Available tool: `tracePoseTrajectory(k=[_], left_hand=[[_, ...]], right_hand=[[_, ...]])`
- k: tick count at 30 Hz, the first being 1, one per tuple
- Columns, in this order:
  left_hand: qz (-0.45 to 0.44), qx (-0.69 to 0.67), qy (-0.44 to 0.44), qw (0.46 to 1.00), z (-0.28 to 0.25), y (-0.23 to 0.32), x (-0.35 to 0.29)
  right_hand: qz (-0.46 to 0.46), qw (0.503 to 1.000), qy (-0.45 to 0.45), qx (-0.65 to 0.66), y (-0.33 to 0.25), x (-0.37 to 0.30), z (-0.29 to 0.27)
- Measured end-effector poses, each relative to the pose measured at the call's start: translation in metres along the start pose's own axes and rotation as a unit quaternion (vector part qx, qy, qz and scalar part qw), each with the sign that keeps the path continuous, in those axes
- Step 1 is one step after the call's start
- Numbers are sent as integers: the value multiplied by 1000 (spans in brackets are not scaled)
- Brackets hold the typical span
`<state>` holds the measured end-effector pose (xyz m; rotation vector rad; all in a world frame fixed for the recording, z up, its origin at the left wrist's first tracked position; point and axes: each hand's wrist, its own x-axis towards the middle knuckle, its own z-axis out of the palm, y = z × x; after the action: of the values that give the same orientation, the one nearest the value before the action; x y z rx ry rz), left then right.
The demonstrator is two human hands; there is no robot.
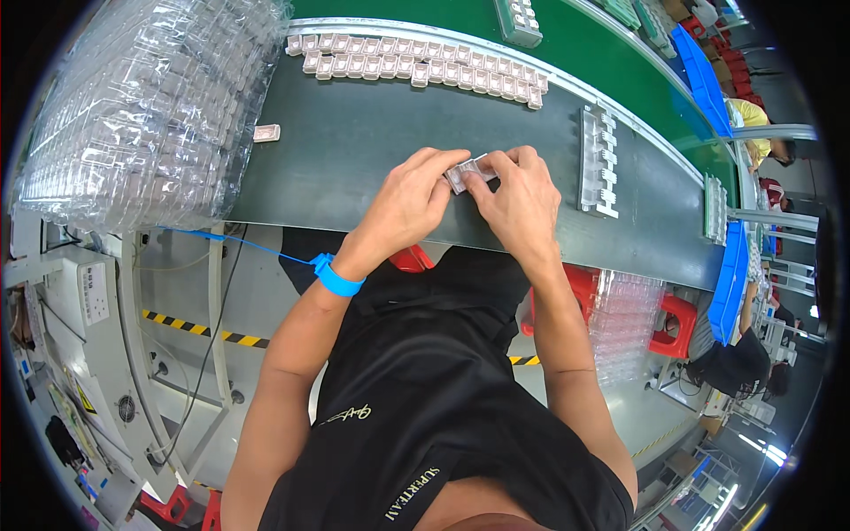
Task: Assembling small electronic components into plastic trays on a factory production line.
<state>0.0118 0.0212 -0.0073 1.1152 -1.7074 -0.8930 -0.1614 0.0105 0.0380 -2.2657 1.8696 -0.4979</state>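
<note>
Over the dark table (372,124), my left hand (407,199) and my right hand (521,202) meet around a small, pale, open box-shaped part (464,175). The left fingers pinch its left side, while the right thumb presses down at its right end. My fingers partly cover it, so its details are hard to make out. A blue strap (336,276) with a thin cord circles my left wrist. Along the far edge stand rows of similar pale pink box parts (390,66). One more pink part (266,133) lies alone at the left.
A tall stack of clear plastic trays (150,115) in film stands at the left. Right of my hands is a white slotted rack (595,164). Beyond a metal rail runs a green belt (602,75). Blue bins (730,283) hang at the right; red stools (675,326) stand below.
</note>
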Motion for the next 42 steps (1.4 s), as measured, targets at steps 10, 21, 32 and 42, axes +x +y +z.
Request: tracePoseTrajectory(k=[10, 21, 32, 42], left_hand=[[74, -65, 44, 994, 13, -6, -4], [63, -59, 142, 986, -18, -22, -14], [-26, -239, 156, 958, -30, -27, -11], [6, -220, 196, 955, -22, -32, -15]], right_hand=[[-70, 993, -21, -92, 3, 7, -9], [-42, 989, -119, -83, -7, 33, -18], [-218, 960, -102, 143, -154, 114, -111], [-460, 881, -110, 24, -361, 121, -111]])
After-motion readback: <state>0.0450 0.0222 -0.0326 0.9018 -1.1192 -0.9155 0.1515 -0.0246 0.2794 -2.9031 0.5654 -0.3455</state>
